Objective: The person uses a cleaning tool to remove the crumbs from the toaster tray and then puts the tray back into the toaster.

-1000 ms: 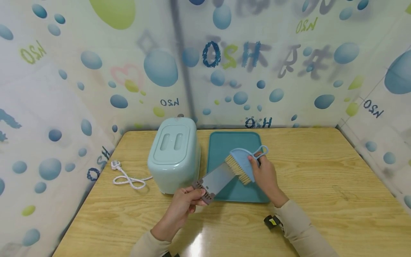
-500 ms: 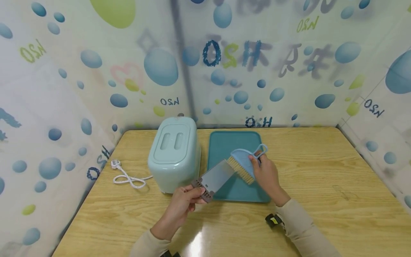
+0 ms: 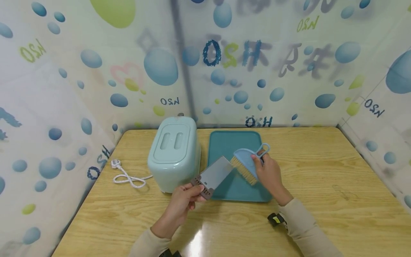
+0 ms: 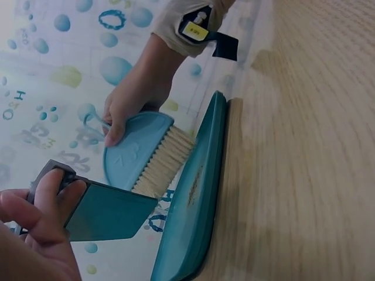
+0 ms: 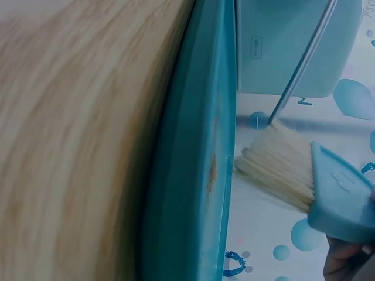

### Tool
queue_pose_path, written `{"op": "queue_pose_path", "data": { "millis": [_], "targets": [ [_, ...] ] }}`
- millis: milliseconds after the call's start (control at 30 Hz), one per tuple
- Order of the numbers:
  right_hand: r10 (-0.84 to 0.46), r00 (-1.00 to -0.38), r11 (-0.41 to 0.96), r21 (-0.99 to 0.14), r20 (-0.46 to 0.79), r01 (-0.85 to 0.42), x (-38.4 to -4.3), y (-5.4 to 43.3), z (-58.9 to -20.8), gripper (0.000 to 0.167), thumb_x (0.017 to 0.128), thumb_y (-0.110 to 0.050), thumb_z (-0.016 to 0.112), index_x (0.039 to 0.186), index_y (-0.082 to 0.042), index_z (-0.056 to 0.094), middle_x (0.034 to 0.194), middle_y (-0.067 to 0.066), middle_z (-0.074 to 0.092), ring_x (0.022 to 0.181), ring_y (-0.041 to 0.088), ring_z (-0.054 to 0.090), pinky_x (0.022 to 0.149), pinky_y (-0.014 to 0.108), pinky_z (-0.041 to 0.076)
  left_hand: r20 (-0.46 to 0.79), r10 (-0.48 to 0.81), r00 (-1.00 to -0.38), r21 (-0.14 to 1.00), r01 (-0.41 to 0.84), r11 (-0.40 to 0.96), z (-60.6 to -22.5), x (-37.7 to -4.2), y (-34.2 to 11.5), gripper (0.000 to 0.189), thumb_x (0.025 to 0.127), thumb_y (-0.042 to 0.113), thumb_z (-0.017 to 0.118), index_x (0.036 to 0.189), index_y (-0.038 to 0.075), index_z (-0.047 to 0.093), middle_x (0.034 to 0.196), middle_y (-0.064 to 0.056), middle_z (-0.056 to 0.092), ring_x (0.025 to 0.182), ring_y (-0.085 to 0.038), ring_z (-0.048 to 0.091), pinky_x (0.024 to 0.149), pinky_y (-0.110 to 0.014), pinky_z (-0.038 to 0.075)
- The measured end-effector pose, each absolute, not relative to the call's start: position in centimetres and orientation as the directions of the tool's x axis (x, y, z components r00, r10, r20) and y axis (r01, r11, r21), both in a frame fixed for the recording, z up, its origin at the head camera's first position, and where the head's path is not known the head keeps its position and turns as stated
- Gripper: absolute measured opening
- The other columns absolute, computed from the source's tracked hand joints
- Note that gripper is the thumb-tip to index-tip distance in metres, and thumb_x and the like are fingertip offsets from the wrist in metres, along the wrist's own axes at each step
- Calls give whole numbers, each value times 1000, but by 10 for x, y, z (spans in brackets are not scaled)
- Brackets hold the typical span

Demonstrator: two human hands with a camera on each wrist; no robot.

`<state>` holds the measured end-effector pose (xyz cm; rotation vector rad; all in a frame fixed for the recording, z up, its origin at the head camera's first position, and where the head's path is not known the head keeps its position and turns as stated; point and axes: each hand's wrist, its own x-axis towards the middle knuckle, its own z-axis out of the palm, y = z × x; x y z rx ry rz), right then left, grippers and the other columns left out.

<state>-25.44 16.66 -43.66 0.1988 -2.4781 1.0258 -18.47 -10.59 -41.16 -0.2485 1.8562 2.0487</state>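
In the head view my left hand [image 3: 183, 201] pinches the slotted grey-brown end of a toaster crumb tray [image 3: 216, 173], its flat metal plate slanting up to the right. My right hand [image 3: 269, 175] grips a light blue hand brush [image 3: 247, 160] with cream bristles, near its looped handle. The bristles [image 5: 281, 164] meet the far edge of the metal plate in the right wrist view. Both are held above a teal serving tray [image 3: 221, 141]. Brown crumbs [image 4: 195, 186] lie on that tray in the left wrist view.
A pale mint toaster [image 3: 174, 153] with a lid stands left of the teal tray. Its white cord and plug [image 3: 128, 177] lie looped further left on the wooden table [image 3: 327, 171]. A patterned curtain [image 3: 276, 78] hangs behind the table.
The brush has moved slightly right, toward the far end of the crumb tray's plate. My left hand has tilted and raised the crumb tray a little.
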Motion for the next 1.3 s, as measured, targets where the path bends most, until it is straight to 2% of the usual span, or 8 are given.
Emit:
{"op": "queue_pose_path", "data": {
  "millis": [367, 467, 633, 933, 1300],
  "targets": [
    [34, -887, 733, -615, 461, -292, -252, 176, -437, 33, 99, -29, 52, 97, 4, 56, 59, 10, 47, 50, 13, 33, 49, 28, 27, -369, 151, -917, 920, -384, -81, -411, -187, -106, 31, 93, 15, 59, 115, -6, 62, 66, 11, 72, 60, 3, 63, 46, -16, 31],
    [38, -882, 737, -609, 470, -293, -250, 179, -437, 35, 99, -29, 52, 98, 5, 56, 62, 13, 52, 50, 15, 38, 49, 30, 30, -372, 146, -917, 918, -386, -86, -410, -186, -106, 32, 92, 15, 59, 117, -6, 61, 66, 11, 72, 60, 3, 63, 46, -16, 31],
    [42, -887, 749, -602, 459, -276, -249, 183, -440, 30, 98, -24, 54, 98, 6, 56, 69, 19, 60, 53, 21, 46, 51, 35, 37, -376, 142, -916, 916, -390, -91, -410, -186, -106, 33, 93, 15, 59, 118, -6, 60, 66, 11, 72, 60, 3, 64, 46, -16, 31],
    [74, -889, 739, -624, 451, -255, -248, 193, -443, 19, 95, -13, 59, 92, 5, 55, 62, 14, 54, 51, 16, 40, 48, 28, 31, -371, 144, -917, 918, -386, -95, -411, -186, -107, 33, 93, 15, 58, 119, -5, 60, 67, 11, 72, 61, 3, 64, 47, -16, 31],
    [154, -879, 725, -656, 452, -210, -249, 198, -443, 17, 93, -9, 61, 91, 8, 56, 69, 21, 59, 56, 25, 48, 52, 34, 36, -375, 152, -914, 914, -392, -100, -411, -185, -106, 37, 94, 16, 58, 123, -7, 58, 69, 11, 73, 62, 3, 64, 47, -16, 30]
  ]
}}
